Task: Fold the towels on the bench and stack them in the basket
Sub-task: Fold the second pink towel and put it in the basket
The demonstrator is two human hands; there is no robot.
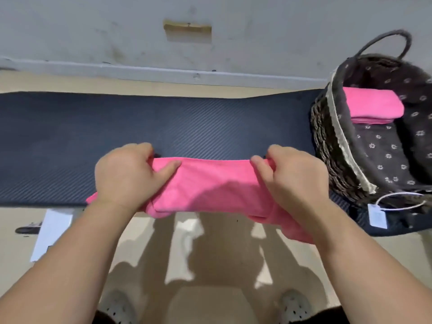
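While the left hand and right hand each clamp one end of the pink towel along its far fold, it drapes over the near edge of the table, left of the basket, and looks light, soft and limp, best held at its corners.

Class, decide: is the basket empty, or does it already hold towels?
Not empty: folded pink towels lie stacked inside the basket, at its far end.

The basket runs off the right edge; print on its tag is illegible.
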